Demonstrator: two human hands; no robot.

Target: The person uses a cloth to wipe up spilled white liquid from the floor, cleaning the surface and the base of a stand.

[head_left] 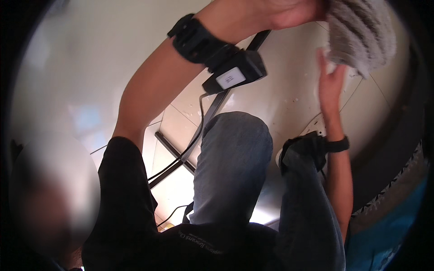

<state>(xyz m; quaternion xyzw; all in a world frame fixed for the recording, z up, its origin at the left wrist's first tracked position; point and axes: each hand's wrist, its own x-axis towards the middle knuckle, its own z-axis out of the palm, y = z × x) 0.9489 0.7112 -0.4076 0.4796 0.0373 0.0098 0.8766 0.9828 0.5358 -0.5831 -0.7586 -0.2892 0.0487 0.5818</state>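
A grey, fluffy cloth [361,34] with darker stripes hangs bunched at the upper right. My left hand [298,13] reaches across from the left and grips the cloth at its near side; the fingers are hidden by the fabric and the top edge of the picture. Just below the cloth is my right hand [332,83], slightly blurred, with its thumb and fingers apart. Its fingertips are close to the cloth's lower edge, and I cannot tell whether they touch it.
A black box-shaped device [239,72] is strapped at my left wrist, trailing a black cable [201,113]. Dark crossed bars [174,169] lie over pale floor tiles. My jeans-clad knee [237,149] is in the middle. A dark curved edge [391,158] and blue fabric [389,230] are at the right.
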